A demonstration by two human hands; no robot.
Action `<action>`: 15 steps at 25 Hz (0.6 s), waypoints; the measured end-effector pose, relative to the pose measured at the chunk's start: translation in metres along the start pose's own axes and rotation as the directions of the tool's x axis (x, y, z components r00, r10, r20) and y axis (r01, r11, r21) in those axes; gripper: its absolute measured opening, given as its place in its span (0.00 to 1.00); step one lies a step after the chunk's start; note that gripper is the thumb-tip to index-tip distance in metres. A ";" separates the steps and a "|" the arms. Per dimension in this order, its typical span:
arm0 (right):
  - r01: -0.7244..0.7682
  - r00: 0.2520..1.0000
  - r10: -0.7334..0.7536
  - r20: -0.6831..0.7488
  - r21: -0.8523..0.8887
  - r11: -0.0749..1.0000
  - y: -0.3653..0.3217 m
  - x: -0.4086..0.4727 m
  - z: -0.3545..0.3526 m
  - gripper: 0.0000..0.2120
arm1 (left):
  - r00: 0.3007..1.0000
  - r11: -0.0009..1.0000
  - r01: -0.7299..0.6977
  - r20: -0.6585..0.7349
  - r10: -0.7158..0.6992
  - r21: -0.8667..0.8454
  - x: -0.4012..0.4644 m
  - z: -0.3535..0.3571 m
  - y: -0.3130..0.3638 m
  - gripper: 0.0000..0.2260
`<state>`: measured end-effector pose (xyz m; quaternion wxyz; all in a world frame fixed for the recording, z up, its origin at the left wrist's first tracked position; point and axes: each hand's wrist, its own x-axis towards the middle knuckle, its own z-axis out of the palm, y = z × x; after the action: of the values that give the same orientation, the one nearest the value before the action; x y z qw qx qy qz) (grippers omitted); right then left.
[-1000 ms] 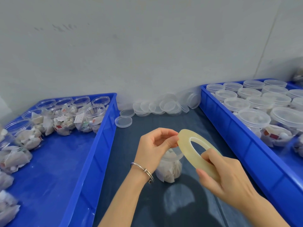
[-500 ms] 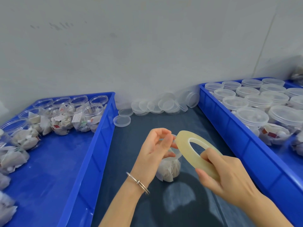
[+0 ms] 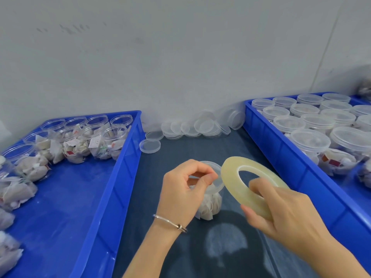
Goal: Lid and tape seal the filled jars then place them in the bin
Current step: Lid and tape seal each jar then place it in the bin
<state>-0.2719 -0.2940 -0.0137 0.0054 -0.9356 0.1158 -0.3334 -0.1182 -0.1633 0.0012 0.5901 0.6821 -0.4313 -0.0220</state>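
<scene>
Taping is the step in hand: the jar (image 3: 210, 197) stands lidded on the dark mat between the two bins, at about 6 o'clock from the loose lids (image 3: 192, 128) heaped by the wall. The left hand (image 3: 180, 189) hovers over the lid's near edge with thumb and forefinger pinched together, the other fingers curled; whether a free tape end sits in that pinch I cannot tell, as clear film would not show. The right hand (image 3: 287, 213) grips the tape roll (image 3: 247, 189), fingers curled through its core and thumb under the rim, the roll tilted and just beside the jar at its 3 o'clock. To do this well, I judge the tape end should be pressed flat on the seam where lid meets wall, then the roll led round at a steady pull while the left hand steadies or turns the jar, since it is light and may tip. Open jars (image 3: 80, 137) wait in the left bin (image 3: 112, 197) at 9 o'clock; lidded ones (image 3: 309, 137) fill the right bin (image 3: 291, 167) at 3 o'clock, where this one likely goes.
</scene>
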 end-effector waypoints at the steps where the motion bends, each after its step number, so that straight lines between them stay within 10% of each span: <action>1: -0.044 0.999 0.045 0.015 -0.047 0.998 0.002 0.003 -0.003 0.17 | 0.999 1.000 -0.025 -0.046 0.025 -0.009 -0.005 -0.002 -0.002 0.08; 8: 0.002 0.981 0.059 0.183 -0.312 0.950 0.007 0.010 0.012 0.23 | 0.957 0.970 0.187 -0.194 -0.215 -0.154 -0.053 0.013 -0.052 0.10; 15: 0.032 0.968 0.038 0.247 -0.272 0.962 0.008 0.015 0.022 0.23 | 0.971 0.987 0.114 -0.199 -0.134 -0.109 -0.048 0.012 -0.070 0.10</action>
<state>-0.2482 -0.3064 -0.0224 -0.1087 -0.9617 0.1606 -0.1935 -0.1151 -0.1477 -0.0831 0.6616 0.6768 -0.3227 -0.0091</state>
